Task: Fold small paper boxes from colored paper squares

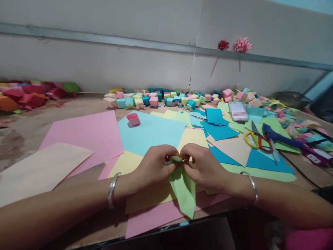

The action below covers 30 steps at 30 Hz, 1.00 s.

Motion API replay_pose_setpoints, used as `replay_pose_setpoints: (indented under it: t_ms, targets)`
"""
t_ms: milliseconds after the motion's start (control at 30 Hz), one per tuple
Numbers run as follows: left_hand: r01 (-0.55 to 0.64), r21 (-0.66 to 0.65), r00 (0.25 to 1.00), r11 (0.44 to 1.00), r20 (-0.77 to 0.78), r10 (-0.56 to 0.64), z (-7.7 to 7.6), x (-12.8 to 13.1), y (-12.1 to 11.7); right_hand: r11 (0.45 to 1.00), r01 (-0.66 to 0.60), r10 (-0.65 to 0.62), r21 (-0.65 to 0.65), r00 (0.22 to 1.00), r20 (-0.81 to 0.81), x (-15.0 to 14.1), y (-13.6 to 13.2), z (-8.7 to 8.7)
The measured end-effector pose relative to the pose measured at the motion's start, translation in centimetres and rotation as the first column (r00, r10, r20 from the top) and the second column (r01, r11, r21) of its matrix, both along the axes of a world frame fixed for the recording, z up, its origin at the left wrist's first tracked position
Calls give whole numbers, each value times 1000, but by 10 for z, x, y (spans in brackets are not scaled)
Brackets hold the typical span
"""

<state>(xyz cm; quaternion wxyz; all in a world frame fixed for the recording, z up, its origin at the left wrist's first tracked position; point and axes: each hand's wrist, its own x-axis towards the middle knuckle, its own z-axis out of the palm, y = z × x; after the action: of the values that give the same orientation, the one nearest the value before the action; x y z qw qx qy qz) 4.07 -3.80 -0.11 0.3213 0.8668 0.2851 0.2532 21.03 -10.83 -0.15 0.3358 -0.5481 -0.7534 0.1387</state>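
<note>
Near the table's front edge, my left hand and my right hand meet at the top of a folded light green paper. Both hands pinch it between thumb and fingers. Its pointed lower end hangs toward the table edge, over yellow and pink sheets. The fold right between the fingertips is partly hidden. Beyond my left hand, a small open pink paper box rests on a light blue sheet.
A pink sheet and a cream sheet lie at left. Scissors and a blue-handled glue gun are at right. Folded paper cubes line the wall. Paper flowers hang on the rail.
</note>
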Motion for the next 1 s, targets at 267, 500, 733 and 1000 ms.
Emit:
replay_pose_setpoints:
  t_ms: [267,500,733,1000]
  targets:
    - [-22,40,996,999,-90,25,-6,1,4,999,-50,50,-10,999,7,-1,-2,-8]
    - [6,57,990,998,-140,2,-6,-1,4,998,-30,23,61,995,100,-4,1,-11]
    - [32,-196,999,980,-16,-36,1,1,4,986,14,-43,165,984,172,1,7,-13]
    - [34,-315,999,949,8,-33,-7,1,7,984,-2,-34,180,980,198,2,9,-19]
